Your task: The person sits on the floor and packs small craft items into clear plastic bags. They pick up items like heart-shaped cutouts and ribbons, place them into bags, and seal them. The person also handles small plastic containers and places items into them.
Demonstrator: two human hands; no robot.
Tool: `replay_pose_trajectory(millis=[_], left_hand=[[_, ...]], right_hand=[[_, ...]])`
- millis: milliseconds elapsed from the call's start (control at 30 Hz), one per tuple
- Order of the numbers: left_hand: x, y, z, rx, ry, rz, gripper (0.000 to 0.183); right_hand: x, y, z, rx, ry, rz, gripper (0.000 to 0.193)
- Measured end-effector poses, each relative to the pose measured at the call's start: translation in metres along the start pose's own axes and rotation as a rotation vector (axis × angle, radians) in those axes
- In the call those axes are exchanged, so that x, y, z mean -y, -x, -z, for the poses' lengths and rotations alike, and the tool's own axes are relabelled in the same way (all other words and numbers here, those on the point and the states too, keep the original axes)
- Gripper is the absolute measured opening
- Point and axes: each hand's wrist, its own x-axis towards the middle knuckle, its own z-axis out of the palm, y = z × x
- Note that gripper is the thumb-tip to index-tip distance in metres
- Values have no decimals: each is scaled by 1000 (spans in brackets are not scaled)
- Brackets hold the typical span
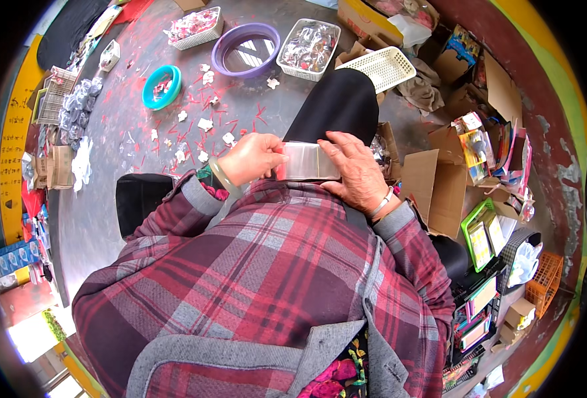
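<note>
Clear, glossy plastic made up the flat packet [303,161], which lay between the two hands, just above the lap at the hem of the plaid jacket [253,265]. The left hand [250,160] pinched its reddish left end between thumb and fingertips; the right hand [358,171] held the other end, fingers lying over the upper corner and thumb near the lower edge. Its long axis ran left to right, across the body, reddish end pointing left.
</note>
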Motion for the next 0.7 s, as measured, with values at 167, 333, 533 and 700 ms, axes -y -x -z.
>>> replay_pose_trajectory(millis=[167,333,533,700], left_hand=[[6,-10,6,30,6,117,15],[13,-13,7,80,159,113,19],[16,-15,14,138,257,137,15],[12,-12,22,160,236,175,14]], right_hand=[[2,-4,2,16,140,78,66],[2,-3,0,9,136,85,65],[-1,0,-3,0,109,69,64],[1,0,-1,32,68,52,68]])
